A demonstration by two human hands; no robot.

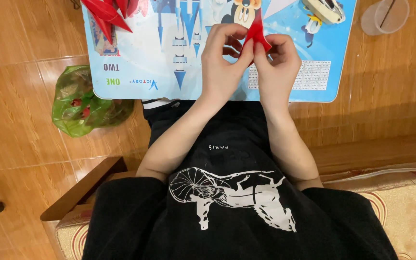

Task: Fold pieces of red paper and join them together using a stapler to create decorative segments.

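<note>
Seated over a glossy wooden floor [15, 96], a person in a black printed shirt [232, 202] works at a low blue cartoon-printed table [145, 58]. Above its near edge, the left hand [222, 60] and right hand [278, 62] pinch together on a red folded paper [257, 32], its long axis running away from the body, tip pointing outward. Left of the table lies a green plastic bag [80, 101]; finished red paper folds [107, 14] occupy its far left corner, a clear plastic cup [386, 17] beyond its right.
</note>
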